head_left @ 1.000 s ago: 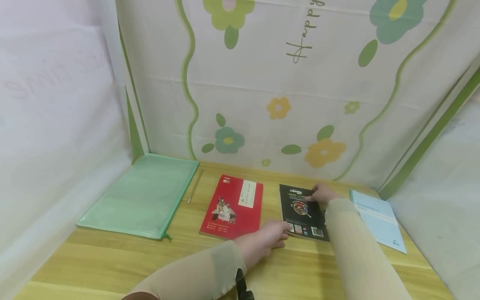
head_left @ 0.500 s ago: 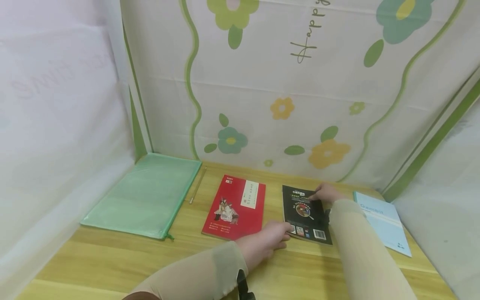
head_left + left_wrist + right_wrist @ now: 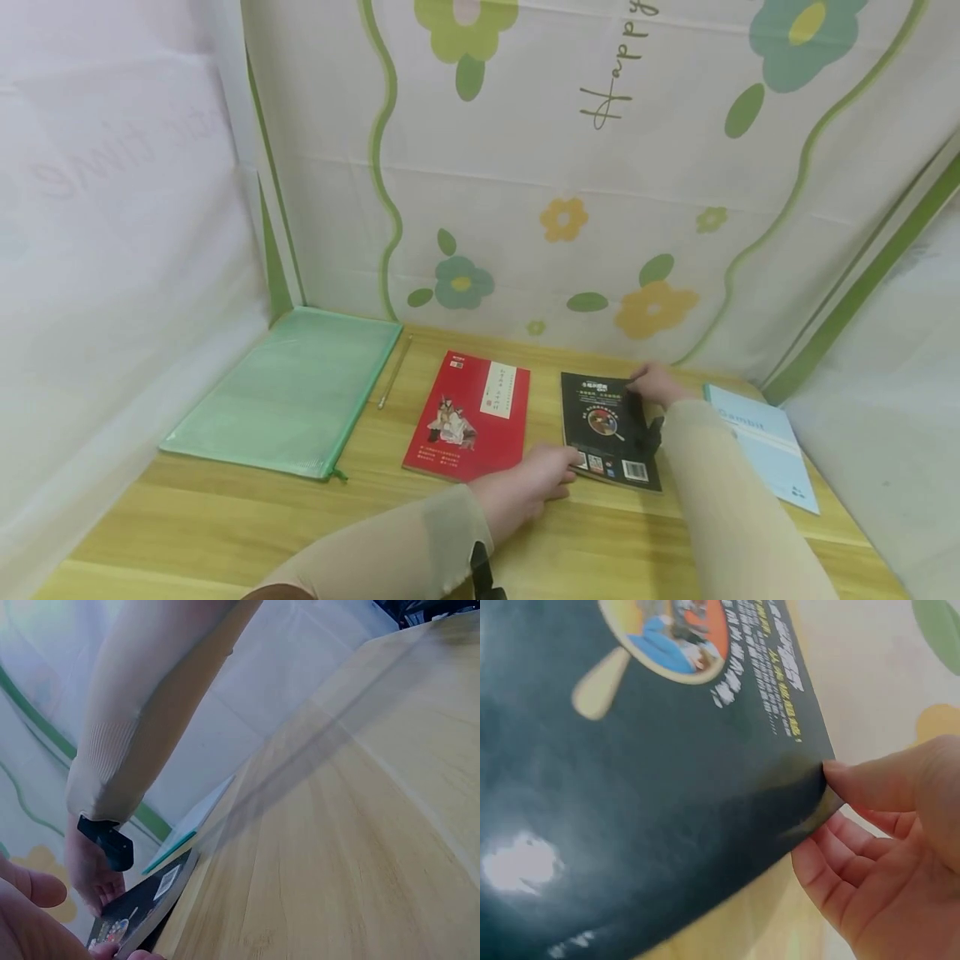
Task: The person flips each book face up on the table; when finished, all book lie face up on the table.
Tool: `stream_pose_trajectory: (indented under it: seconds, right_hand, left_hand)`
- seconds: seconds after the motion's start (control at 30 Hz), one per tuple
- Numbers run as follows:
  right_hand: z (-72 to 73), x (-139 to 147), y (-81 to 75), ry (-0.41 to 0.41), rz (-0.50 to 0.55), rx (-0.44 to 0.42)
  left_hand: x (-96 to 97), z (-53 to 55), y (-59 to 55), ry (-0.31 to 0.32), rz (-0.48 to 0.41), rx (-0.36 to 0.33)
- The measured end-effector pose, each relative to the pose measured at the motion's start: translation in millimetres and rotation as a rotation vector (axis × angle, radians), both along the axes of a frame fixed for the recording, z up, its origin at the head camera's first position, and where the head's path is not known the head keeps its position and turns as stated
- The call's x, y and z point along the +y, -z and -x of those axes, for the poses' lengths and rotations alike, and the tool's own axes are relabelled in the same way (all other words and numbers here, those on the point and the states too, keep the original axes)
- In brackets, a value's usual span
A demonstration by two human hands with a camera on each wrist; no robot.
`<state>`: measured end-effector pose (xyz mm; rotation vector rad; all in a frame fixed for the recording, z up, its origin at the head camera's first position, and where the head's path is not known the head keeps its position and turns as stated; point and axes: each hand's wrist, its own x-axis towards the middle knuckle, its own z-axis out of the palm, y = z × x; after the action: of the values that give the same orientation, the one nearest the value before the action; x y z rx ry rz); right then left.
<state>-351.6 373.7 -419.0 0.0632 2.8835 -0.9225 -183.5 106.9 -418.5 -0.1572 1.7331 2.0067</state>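
1. Little has moved in the last half second: the right hand [image 3: 663, 386] has drawn its fingers back from over the cover of the black book [image 3: 611, 429] to its far right corner, while that book lies almost where it was.
2. Farthest left of the black book, a green case [image 3: 285, 392] lies flat on the desk [image 3: 195, 525].
3. Next, well left of the black book, a pencil [image 3: 395, 372] lies slanted just beside the case.
4. Nearer to the black book, on its left, is the red book [image 3: 465, 417], with a strip of bare desk between the two.
5. At the black book's near left corner is the left hand [image 3: 528, 479], a fingertip over the cover; I cannot tell how far open its fingers are or whether they grip.
6. At the black book's far right corner, the right hand pinches nearly closed, thumb at the cover's edge, other fingers curled beneath.
7. Right of the black book, the blue book [image 3: 768, 442] lies partly behind the right sleeve [image 3: 735, 500].
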Motion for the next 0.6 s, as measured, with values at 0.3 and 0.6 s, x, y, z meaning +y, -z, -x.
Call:
stream_pose_trajectory:
  seconds: [0.3, 0.6]
  right_hand:
    - [-1.0, -1, -17.3, -0.052, 0.181, -0.028]
    - [-4.6, 1, -37.3, -0.161, 0.291, -0.055]
  left_hand:
    - [-4.0, -2.9, -1.6, -0.019, 0.011, 0.001]
    - [-10.6, -4.1, -1.8, -0.059, 0.078, 0.045]
